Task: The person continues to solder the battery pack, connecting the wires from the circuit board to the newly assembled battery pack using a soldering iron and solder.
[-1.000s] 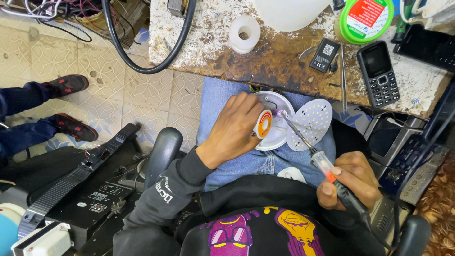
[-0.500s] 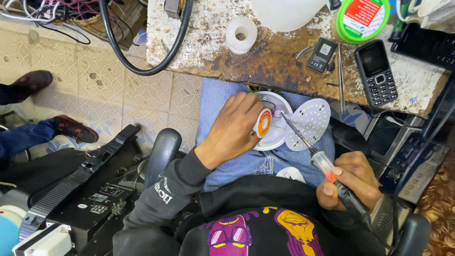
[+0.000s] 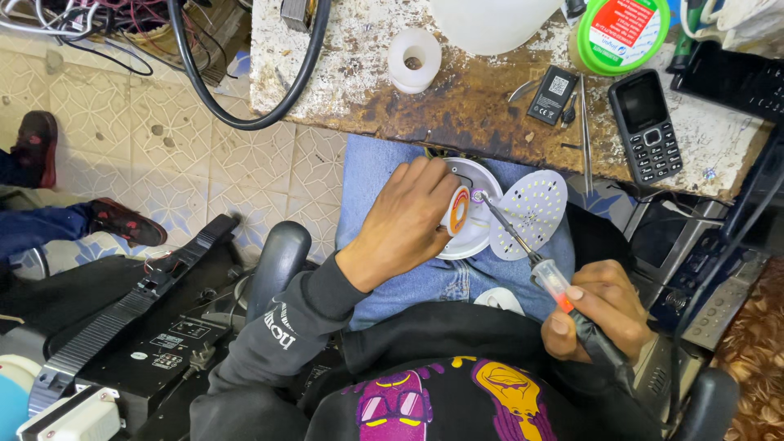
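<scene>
A round white plastic lamp housing (image 3: pixel 467 237) is gripped on the lap by the left hand (image 3: pixel 406 219), fingers curled over its rim. A soldering iron with a clear orange-banded handle (image 3: pixel 545 274) is clasped in the closed right hand (image 3: pixel 600 310) — its tip is set at the housing's centre. A white perforated LED disc (image 3: pixel 532 211) lies just beside the housing, below the worn wooden workbench (image 3: pixel 482 106), where a black keypad phone (image 3: pixel 647 124) rests.

The single head view looks steeply down from close above the person's lap, facing the near edge of the workbench (image 3: pixel 490 106), with tiled floor (image 3: pixel 163 163) at frame left.
</scene>
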